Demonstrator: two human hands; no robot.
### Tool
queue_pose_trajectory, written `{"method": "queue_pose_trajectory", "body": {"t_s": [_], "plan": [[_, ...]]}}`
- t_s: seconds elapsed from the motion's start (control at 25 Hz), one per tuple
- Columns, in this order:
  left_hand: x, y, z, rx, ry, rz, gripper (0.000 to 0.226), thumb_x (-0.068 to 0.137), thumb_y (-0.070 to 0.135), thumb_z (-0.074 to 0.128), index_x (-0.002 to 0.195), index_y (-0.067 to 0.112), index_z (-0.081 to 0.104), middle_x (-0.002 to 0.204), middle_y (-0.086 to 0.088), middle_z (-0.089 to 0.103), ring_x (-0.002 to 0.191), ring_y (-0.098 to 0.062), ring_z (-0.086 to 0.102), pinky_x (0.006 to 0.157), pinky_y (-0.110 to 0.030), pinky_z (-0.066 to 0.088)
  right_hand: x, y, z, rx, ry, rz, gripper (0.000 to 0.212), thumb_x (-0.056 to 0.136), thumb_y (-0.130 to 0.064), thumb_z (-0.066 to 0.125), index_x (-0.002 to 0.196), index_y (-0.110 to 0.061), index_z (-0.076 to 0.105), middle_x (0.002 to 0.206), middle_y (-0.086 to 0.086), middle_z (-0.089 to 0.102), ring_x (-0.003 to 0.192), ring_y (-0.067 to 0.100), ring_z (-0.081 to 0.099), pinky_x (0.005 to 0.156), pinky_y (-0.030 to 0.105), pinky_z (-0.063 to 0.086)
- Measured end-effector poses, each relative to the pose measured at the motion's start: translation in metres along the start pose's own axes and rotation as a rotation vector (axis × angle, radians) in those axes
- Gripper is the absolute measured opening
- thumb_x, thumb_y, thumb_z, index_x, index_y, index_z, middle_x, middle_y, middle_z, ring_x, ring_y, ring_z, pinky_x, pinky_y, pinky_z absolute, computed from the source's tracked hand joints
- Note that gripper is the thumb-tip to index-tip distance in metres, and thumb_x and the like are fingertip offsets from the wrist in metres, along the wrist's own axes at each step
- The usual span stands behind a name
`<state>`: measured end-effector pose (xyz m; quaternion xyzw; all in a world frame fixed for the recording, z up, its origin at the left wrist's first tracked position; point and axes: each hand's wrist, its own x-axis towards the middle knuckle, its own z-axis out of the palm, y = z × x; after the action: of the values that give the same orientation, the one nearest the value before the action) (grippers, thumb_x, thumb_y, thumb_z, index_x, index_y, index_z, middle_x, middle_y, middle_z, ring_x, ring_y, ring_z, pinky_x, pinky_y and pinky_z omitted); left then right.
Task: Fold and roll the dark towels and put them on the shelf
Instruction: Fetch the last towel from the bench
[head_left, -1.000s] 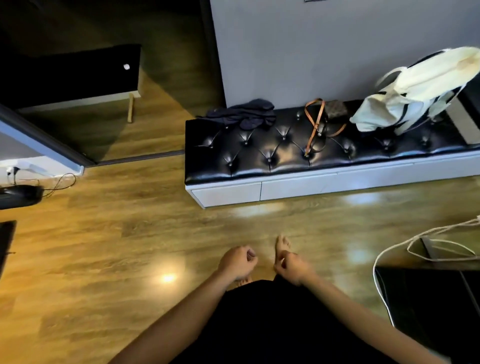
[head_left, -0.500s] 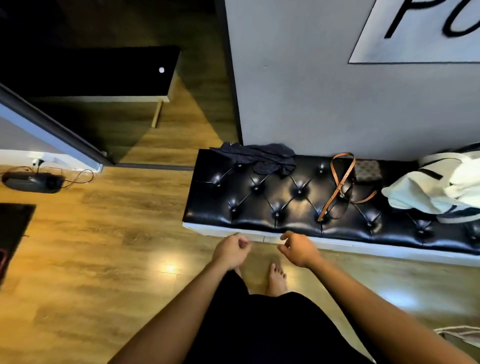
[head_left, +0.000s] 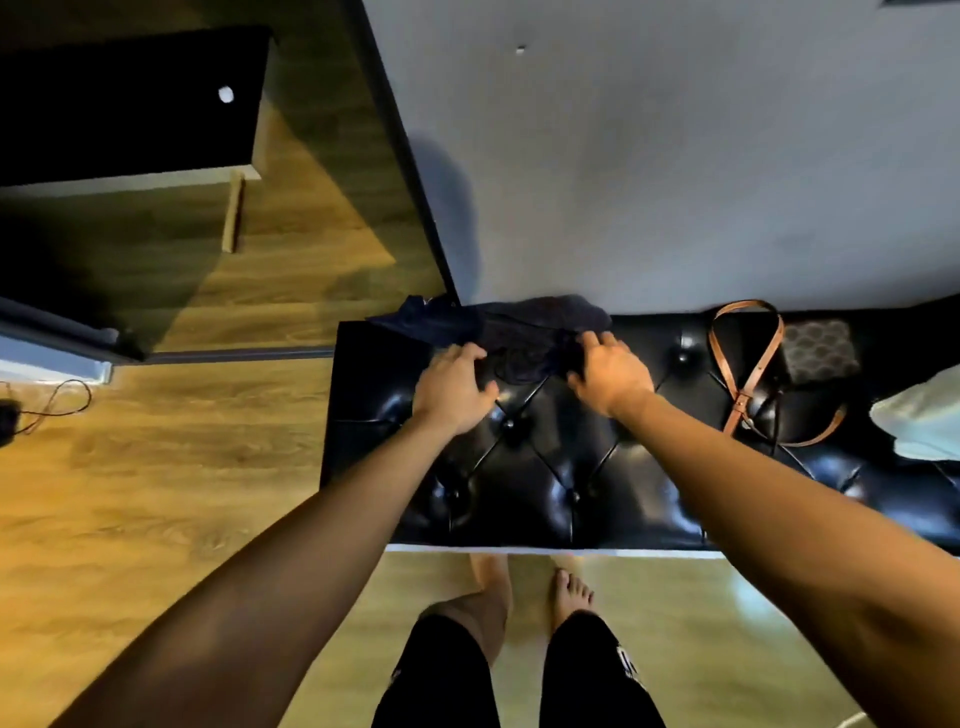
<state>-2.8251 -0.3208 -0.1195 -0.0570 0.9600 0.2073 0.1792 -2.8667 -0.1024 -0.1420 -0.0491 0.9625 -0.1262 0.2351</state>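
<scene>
A crumpled heap of dark navy towels (head_left: 524, 325) lies at the back left of a black tufted leather bench (head_left: 545, 478), against the grey wall. Both my arms stretch out over the bench. My left hand (head_left: 453, 388) has its fingers spread, with the fingertips at the heap's near left edge. My right hand (head_left: 609, 375) rests its spread fingers on the heap's near right side. Neither hand has closed around the cloth. No shelf is in view.
A brown leather strap (head_left: 748, 374) and a patterned pouch (head_left: 820, 349) lie on the bench to the right, with a white bag (head_left: 922, 421) at the far right edge. A dark cabinet (head_left: 130, 104) stands far left on the wooden floor (head_left: 156, 493). My bare feet stand by the bench front.
I have stepped up to the bench. Both hands, loosely curled near my waist before, have opened and reached forward onto the dark towels.
</scene>
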Motion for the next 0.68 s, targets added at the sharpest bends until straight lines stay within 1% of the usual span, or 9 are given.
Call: {"method": "queue_pose_trajectory", "body": {"t_s": [0.12,0.16,0.24,0.36,0.44,0.52,0.6,0.68], "plan": [[0.061,-0.024,0.033,0.173,0.031,0.049,0.061,0.084,0.038,0.066,0.138,0.020,0.045,0.134,-0.008,0.050,0.126,-0.029,0.044,0.098,-0.044,0.044,0.058,0.014,0.034,-0.096,0.056,0.023,0.076,0.087,-0.039,0.065,0.147,-0.015,0.027,0.136,0.017,0.038,0.126,0.037,0.039,0.094,0.049,0.044],[0.075,-0.030,0.043,0.204,0.026,0.046,0.064,0.084,0.039,0.066,0.140,0.020,0.042,0.136,-0.007,0.049,0.127,-0.029,0.043,0.098,-0.044,0.043,0.071,0.019,0.045,-0.100,0.084,0.028,0.076,0.088,-0.041,0.064,0.148,-0.016,0.026,0.135,0.017,0.038,0.125,0.037,0.039,0.092,0.049,0.044],[0.094,-0.038,0.062,0.213,0.009,0.040,0.064,0.085,0.039,0.065,0.141,0.020,0.041,0.136,-0.007,0.049,0.127,-0.029,0.043,0.098,-0.044,0.041,0.092,0.028,0.062,-0.069,0.180,0.022,0.062,0.091,-0.040,0.060,0.143,-0.015,0.035,0.128,0.018,0.047,0.116,0.040,0.047,0.088,0.049,0.044],[0.093,-0.041,0.080,0.166,-0.005,0.030,0.060,0.086,0.039,0.064,0.139,0.020,0.042,0.133,-0.006,0.052,0.126,-0.028,0.046,0.100,-0.043,0.041,0.103,0.034,0.071,-0.037,0.324,-0.024,0.029,0.096,-0.029,0.055,0.118,-0.011,0.057,0.106,0.017,0.063,0.095,0.041,0.060,0.079,0.046,0.044],[0.078,-0.034,0.076,0.076,0.023,0.036,0.059,0.086,0.038,0.065,0.138,0.019,0.044,0.131,-0.006,0.054,0.124,-0.028,0.048,0.100,-0.043,0.043,0.091,0.029,0.057,0.017,0.431,-0.082,0.019,0.094,-0.024,0.057,0.107,-0.012,0.065,0.091,0.014,0.065,0.082,0.040,0.062,0.073,0.043,0.044],[0.057,-0.020,0.057,-0.012,0.080,0.050,0.059,0.086,0.038,0.066,0.137,0.017,0.046,0.130,-0.007,0.055,0.123,-0.027,0.050,0.099,-0.041,0.044,0.068,0.019,0.027,0.103,0.542,-0.162,0.016,0.091,-0.021,0.061,0.102,-0.014,0.070,0.081,0.010,0.062,0.072,0.038,0.062,0.066,0.039,0.047],[0.036,-0.001,0.023,-0.097,0.165,0.055,0.064,0.083,0.041,0.069,0.137,0.016,0.047,0.129,-0.006,0.055,0.122,-0.026,0.050,0.098,-0.039,0.045,0.042,0.001,-0.016,0.164,0.606,-0.280,0.020,0.092,-0.024,0.056,0.103,-0.015,0.071,0.078,0.008,0.061,0.069,0.037,0.061,0.060,0.037,0.049],[0.017,0.021,-0.023,-0.192,0.268,0.075,0.075,0.075,0.049,0.074,0.137,0.016,0.047,0.128,-0.005,0.054,0.121,-0.025,0.050,0.100,-0.040,0.045,0.014,-0.025,-0.069,0.213,0.611,-0.419,0.028,0.095,-0.030,0.047,0.105,-0.015,0.069,0.082,0.007,0.061,0.072,0.035,0.062,0.059,0.038,0.052]]}}
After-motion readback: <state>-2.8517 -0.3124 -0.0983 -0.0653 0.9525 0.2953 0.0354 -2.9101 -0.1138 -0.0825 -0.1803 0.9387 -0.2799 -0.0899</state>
